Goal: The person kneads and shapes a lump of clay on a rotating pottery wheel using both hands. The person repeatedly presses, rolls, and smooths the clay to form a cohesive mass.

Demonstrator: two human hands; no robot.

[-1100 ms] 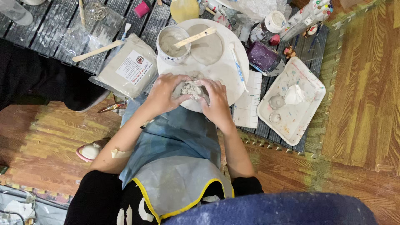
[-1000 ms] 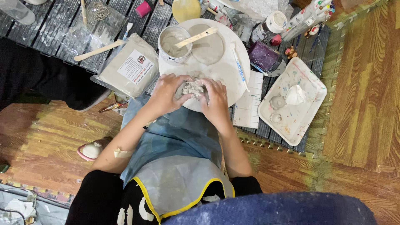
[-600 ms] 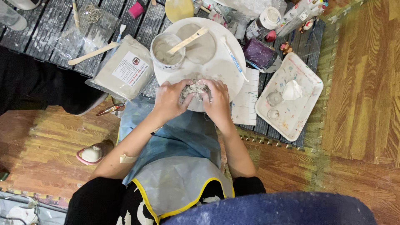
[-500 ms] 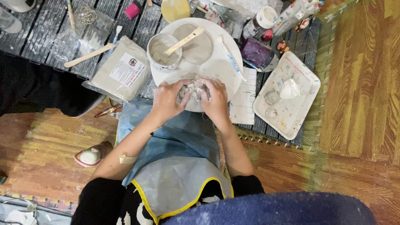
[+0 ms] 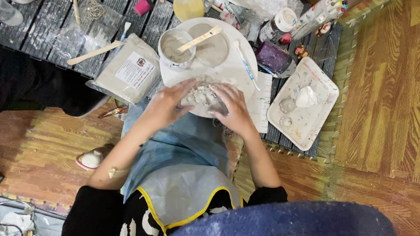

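a lump of pale grey clay [image 5: 202,95] is held between both hands at the near edge of a round white board [image 5: 238,65]. the left hand [image 5: 168,105] is pressed against the lump's left side with its fingers curled onto it, and the right hand [image 5: 234,107] is closed over its right side, so the clay is clamped between the two.

on the far part of the board a white cup of grey slip [image 5: 176,48] is seen, with a wooden stick [image 5: 200,38] laid across its rim, and a flat grey disc [image 5: 214,47] lies just right of it. a thin white tool [image 5: 246,65] rests along the board's right side.

to the left of the board a sealed bag of grey clay [image 5: 124,72] is laid on the dark slatted mat [image 5: 52,30], with a wooden spatula [image 5: 94,52] just beyond it. to the right a white rectangular tray [image 5: 321,109] is set, bearing small clay pieces. a purple-lidded jar [image 5: 273,57] stands between board and tray. a blue apron with yellow trim [image 5: 179,175] is worn over the lap, near the camera.
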